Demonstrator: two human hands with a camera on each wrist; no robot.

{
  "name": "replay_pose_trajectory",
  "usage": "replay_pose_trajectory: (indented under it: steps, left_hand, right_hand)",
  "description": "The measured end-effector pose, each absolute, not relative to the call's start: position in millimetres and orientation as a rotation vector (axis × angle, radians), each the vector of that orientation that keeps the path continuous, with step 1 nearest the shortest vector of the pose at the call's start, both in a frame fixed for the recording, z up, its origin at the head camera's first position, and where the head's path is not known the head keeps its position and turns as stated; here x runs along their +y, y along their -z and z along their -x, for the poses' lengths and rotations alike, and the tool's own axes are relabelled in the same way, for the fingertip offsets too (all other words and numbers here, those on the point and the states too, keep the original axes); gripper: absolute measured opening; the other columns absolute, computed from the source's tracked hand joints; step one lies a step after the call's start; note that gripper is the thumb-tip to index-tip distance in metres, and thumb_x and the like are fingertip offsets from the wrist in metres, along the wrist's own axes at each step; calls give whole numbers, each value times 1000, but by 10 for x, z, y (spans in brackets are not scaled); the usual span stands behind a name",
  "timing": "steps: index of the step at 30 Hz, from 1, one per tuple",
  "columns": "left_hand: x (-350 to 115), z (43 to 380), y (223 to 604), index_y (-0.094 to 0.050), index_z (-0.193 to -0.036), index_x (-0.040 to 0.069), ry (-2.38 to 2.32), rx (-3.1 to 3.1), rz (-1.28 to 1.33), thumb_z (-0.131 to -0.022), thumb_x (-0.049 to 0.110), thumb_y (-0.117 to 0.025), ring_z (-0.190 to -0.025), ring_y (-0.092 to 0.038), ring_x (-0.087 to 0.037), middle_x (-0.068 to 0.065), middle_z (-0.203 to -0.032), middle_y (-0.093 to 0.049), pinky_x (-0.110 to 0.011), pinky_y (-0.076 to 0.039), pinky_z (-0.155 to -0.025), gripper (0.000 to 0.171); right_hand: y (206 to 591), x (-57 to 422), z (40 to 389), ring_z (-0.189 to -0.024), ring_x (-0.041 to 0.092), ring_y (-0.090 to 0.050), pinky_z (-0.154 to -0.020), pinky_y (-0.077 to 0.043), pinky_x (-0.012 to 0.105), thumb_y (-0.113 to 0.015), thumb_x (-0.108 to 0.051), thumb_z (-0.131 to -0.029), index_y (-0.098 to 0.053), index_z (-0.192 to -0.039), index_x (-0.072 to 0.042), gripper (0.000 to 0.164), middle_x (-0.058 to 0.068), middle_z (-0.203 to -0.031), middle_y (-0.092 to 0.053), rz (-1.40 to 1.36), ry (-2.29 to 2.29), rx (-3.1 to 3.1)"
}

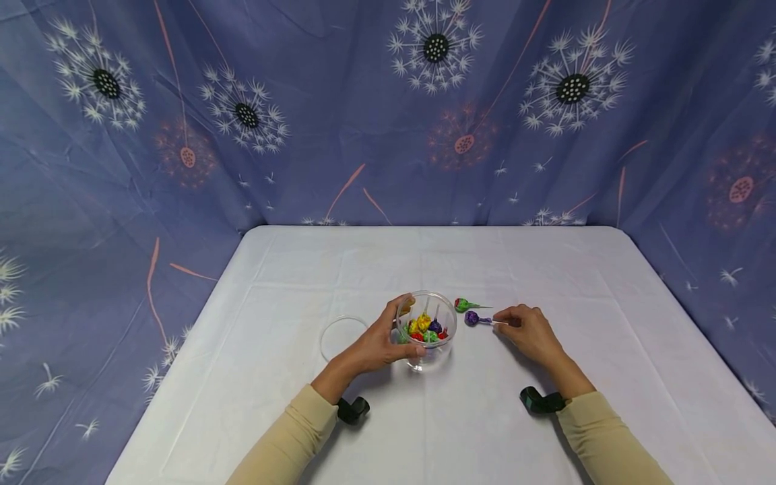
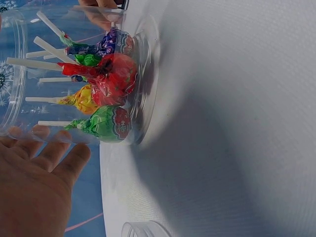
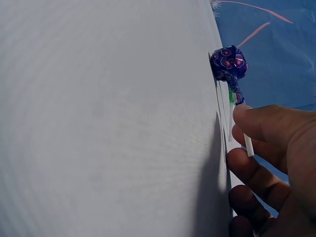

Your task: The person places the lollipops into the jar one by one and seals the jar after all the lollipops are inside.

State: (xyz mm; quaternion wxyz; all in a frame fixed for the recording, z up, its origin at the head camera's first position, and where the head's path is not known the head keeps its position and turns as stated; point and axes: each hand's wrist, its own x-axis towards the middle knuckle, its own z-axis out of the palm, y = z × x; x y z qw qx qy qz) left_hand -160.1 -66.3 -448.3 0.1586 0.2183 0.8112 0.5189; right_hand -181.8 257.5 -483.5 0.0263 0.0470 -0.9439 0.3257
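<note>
over the table [image 1: 473, 431], my left hand [image 1: 388, 341] clamps fingers round a jar [image 1: 441, 351] of lollipops [image 1: 424, 324]; my right hand [image 1: 532, 335] pinches a purple lollipop [image 1: 472, 318] by its stick.

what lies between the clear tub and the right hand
In the head view, the purple lollipop, held by the right hand, and, just beyond it, the green lollipop; both sit just right of the clear tub.

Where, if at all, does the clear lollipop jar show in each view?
Head: the jar is below and slightly right of centre, held by the left hand.
Left wrist: the jar is at upper left, its rim toward the left edge.
Right wrist: not in it.
Shared landmark: the white tablecloth.
</note>
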Motion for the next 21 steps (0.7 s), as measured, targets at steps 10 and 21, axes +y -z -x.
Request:
replay_pose_trajectory:
  steps: [10,21]
  left_hand:
    - [-656,1603,4485,-12,-149,30,-1473,2337,-633,-79,41,-74,-140,-32,-30,-1,-153,-27,-47,-28,-115,95]
    - [-664,1600,4487,-12,-148,36,-1478,2327,-617,-80,40,-74,-140,-32,-32,0,-153,-27,-49,-29,-115,92]
  right_hand:
    - [4881,2595,1832,-82,21,-43,-68,-31,29,-70,-13,-82,-75,-94,-8,14,10,-88,-64,-179,-1015,-2880]
    - [4881,2604,1811,-82,18,-42,-68,-33,28,-69,-16,-85,-76,-91,-11,10,8,-90,-67,-163,-1047,-2880]
